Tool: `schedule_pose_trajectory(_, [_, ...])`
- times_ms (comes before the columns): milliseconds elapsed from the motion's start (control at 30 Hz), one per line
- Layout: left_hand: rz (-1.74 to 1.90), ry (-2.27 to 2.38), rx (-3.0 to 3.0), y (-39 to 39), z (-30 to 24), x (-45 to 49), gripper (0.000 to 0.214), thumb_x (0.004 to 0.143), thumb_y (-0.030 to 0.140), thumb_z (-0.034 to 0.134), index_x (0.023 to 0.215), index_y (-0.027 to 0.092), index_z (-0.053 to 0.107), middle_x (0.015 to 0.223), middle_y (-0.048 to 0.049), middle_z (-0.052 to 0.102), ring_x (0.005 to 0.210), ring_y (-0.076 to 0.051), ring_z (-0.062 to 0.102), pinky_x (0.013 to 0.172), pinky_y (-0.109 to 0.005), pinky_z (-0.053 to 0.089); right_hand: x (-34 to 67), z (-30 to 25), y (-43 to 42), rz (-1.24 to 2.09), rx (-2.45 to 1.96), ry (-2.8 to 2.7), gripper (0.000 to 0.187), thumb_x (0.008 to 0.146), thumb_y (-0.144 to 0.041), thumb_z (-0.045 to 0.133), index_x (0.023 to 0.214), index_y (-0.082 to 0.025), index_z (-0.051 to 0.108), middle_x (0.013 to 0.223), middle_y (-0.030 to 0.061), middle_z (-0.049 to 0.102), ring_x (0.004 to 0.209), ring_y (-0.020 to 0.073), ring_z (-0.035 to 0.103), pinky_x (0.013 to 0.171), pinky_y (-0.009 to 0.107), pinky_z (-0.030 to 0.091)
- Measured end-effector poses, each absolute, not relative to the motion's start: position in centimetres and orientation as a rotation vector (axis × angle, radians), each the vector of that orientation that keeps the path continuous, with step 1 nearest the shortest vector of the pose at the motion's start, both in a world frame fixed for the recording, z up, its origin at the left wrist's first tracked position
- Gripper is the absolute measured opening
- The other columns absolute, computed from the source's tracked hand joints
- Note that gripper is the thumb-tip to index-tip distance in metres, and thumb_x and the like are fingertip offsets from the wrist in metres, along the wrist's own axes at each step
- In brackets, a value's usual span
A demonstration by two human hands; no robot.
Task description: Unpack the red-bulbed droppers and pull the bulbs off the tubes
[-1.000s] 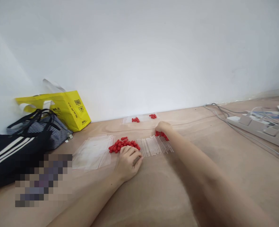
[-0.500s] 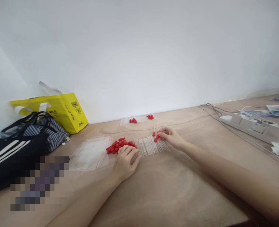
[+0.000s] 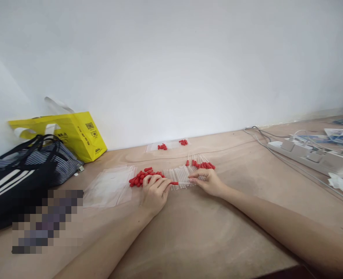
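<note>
Between my hands a red rubber bulb (image 3: 174, 183) and a thin clear dropper tube (image 3: 184, 183) meet end to end, low over the row. My left hand (image 3: 156, 194) is closed on the bulb, its fingers beside a pile of red bulbs (image 3: 137, 180). The tube is pinched by my right hand (image 3: 211, 183). Under and behind them lies a row of clear tubes (image 3: 173, 173). Just past my right hand rest several droppers (image 3: 207, 165), red bulbs toward me and tubes pointing away.
Flat clear plastic bags (image 3: 107, 190) lie left of the pile. Near the wall is a bag (image 3: 152, 147) with red bulbs and tubes. A yellow bag (image 3: 87, 135) and black bag (image 3: 20, 190) stand left. At right are a power strip (image 3: 307, 155) and cables (image 3: 271, 145).
My right hand has moved back toward me from the droppers, leaving the one it held among them, and now pinches another tube. A red bulb now shows at my left fingertips.
</note>
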State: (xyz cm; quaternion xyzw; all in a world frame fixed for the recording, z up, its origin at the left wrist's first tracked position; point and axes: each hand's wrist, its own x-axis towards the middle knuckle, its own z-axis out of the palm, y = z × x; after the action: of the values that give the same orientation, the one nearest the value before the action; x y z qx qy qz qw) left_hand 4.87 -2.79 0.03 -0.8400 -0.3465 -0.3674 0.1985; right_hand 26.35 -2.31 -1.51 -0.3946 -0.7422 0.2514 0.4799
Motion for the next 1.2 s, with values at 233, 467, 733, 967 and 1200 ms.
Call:
schedule_pose_trajectory(233, [-1.029,-0.909,-2.272,-3.0,0.0,5.3,0.011,0.078,0.019,0.052,0.075,0.023,0.062,0.072,0.0026,0.067,0.072,-0.016,0.055,0.078,-0.037,0.03,25.5,-1.9,-2.9,-0.509,-0.795,-2.117,0.015,0.078,-0.027,0.055,0.089,-0.021,0.062,0.064,-0.0001,0.064,0.083,0.0168,0.054,0.092,0.047,0.019])
schedule_pose_trajectory(467, [-0.953,-0.851,-2.348,-2.8,-0.4,5.4,0.016,0.08,0.026,0.051,0.092,0.024,0.061,0.09,0.0007,0.067,0.086,-0.018,0.056,0.09,-0.042,0.028,25.4,-2.5,-2.7,-0.731,-0.699,-2.082,0.016,0.08,-0.013,0.048,0.088,-0.019,0.06,0.059,-0.0026,0.061,0.08,0.0132,0.053,0.096,0.045,0.018])
schedule_pose_trajectory(733, [-0.887,-0.802,-2.425,-2.3,-1.1,5.6,0.022,0.086,0.026,0.042,0.1,0.024,0.059,0.101,-0.0013,0.064,0.106,-0.02,0.051,0.099,-0.047,0.019,25.2,-2.5,-2.7,-0.652,-0.704,-2.1,0.014,0.082,-0.023,0.049,0.089,-0.02,0.061,0.063,-0.0006,0.063,0.085,0.0153,0.053,0.096,0.046,0.021])
schedule_pose_trajectory(967, [-0.841,-0.781,-2.436,-2.5,-0.8,5.6,0.018,0.084,0.024,0.045,0.09,0.025,0.062,0.109,0.0021,0.06,0.11,-0.022,0.047,0.102,-0.052,0.013,25.2,-2.6,-2.8,-0.538,-0.725,-2.153,0.019,0.083,-0.013,0.042,0.079,-0.018,0.06,0.063,0.0001,0.064,0.095,0.0181,0.053,0.098,0.051,0.018])
schedule_pose_trajectory(1200, [-0.848,-0.763,-2.44,-2.8,-0.6,5.5,0.022,0.082,0.018,0.044,0.083,0.027,0.064,0.104,0.0061,0.062,0.112,-0.022,0.046,0.102,-0.056,0.006,25.3,-2.3,-3.3,-0.53,-0.719,-2.142,0.017,0.083,-0.014,0.043,0.076,-0.017,0.058,0.059,-0.0001,0.061,0.097,0.0192,0.053,0.099,0.054,0.015])
